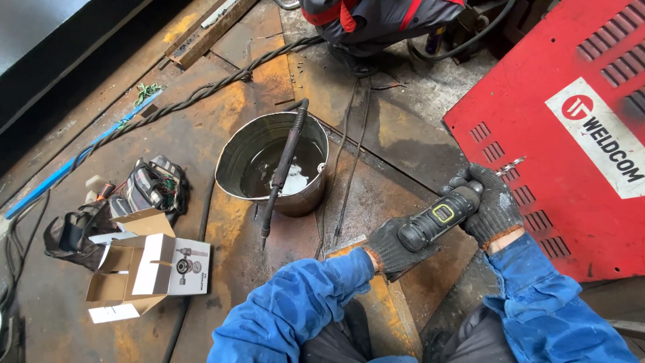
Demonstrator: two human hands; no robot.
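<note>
Both my hands wear dark knit gloves under blue sleeves. My left hand (395, 247) grips the rear end of a black cordless drill (440, 216) with a yellow-edged button. My right hand (490, 205) wraps around the front of the drill, close to the chuck. A drill bit (508, 165) sticks out past my right glove, its tip against the red metal panel (531, 134) with vent slots. The drill lies at a slant, front end up and to the right.
A metal bucket (274, 169) with dark water stands at centre, a welding electrode holder (282, 171) leaning in it. At left lie an open cardboard box (144, 269) and a tool bag (134, 195). Twisted cable (201, 94) crosses the rusty steel floor. Another person crouches at the top (376, 20).
</note>
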